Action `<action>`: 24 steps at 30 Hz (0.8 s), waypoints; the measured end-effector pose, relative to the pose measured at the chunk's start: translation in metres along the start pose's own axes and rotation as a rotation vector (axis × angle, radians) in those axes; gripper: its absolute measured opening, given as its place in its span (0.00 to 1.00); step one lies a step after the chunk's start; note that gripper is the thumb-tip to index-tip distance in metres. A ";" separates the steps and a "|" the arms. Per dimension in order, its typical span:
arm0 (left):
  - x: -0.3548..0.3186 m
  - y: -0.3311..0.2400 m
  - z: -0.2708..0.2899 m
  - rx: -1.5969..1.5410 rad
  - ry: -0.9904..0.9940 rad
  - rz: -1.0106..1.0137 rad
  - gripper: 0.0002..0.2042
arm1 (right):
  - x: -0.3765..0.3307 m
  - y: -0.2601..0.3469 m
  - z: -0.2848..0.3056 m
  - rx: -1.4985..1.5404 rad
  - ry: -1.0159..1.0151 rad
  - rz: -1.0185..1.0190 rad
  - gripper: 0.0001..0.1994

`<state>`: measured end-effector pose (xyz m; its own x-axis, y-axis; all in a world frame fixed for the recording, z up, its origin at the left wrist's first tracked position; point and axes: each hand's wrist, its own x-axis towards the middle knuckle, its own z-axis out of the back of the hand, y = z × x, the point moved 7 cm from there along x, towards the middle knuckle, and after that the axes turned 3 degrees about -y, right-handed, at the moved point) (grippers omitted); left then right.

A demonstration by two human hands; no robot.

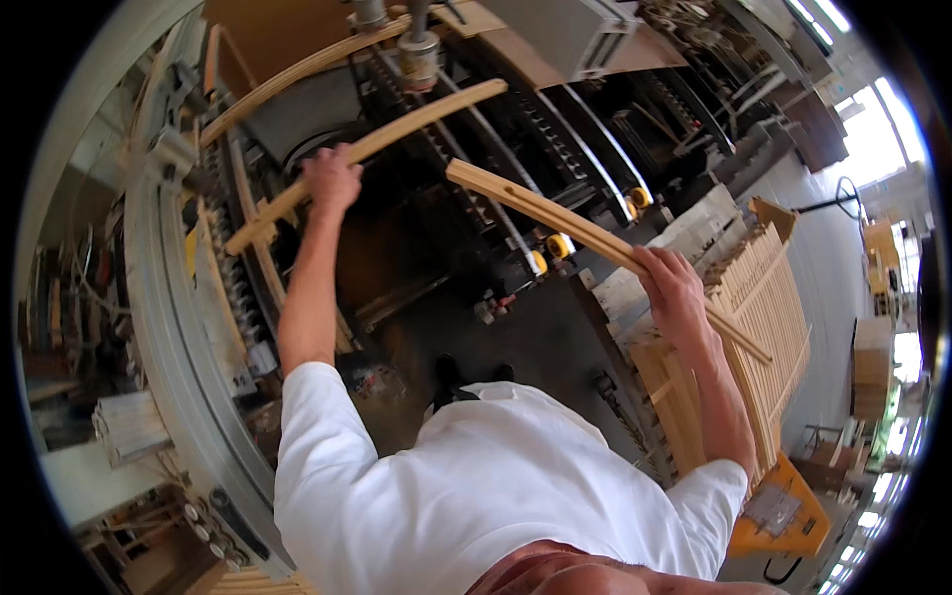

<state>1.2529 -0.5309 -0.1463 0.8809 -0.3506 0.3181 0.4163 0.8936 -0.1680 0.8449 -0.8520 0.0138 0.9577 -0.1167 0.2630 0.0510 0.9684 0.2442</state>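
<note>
We hold two curved wooden slats. Our left hand (pixel 331 178) has its fingers clamped around one slat (pixel 367 149) lying over the dark machine (pixel 516 129). Our right hand (pixel 674 288) has its fingers clamped around the other slat (pixel 555 213), raised between the machine and the stack of slats (pixel 769 297) on the orange cart (pixel 783 516) at our right.

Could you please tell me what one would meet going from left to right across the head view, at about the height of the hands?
Curved grey machine rail → left hand gripping a curved wooden slat → yellow rollers → right hand gripping a second curved slat → stack of wooden slats → grey floor.
</note>
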 end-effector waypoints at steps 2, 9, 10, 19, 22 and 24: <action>-0.048 -0.015 0.004 -0.118 -0.110 -0.014 0.15 | 0.045 0.019 -0.023 0.029 0.004 0.136 0.19; -0.218 -0.128 0.039 -0.402 0.329 0.023 0.14 | 0.199 0.095 -0.158 0.202 0.042 0.515 0.21; -0.238 -0.136 0.040 -0.460 0.322 0.017 0.14 | 0.220 0.112 -0.179 0.208 0.034 0.578 0.21; -0.340 -0.137 0.081 -0.392 0.398 0.355 0.14 | 0.348 0.229 -0.326 0.194 0.085 0.775 0.22; -0.373 -0.129 0.094 -0.378 0.435 0.561 0.14 | 0.382 0.230 -0.344 0.054 -0.013 0.697 0.16; -0.397 -0.122 0.100 -0.350 0.416 0.689 0.14 | 0.398 0.227 -0.342 -0.026 -0.062 0.697 0.12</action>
<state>0.8293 -0.4725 -0.1586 0.9439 0.1010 -0.3145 -0.2539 0.8309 -0.4952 1.3346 -0.6032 -0.1457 0.7517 0.5217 0.4034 -0.5615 0.8272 -0.0234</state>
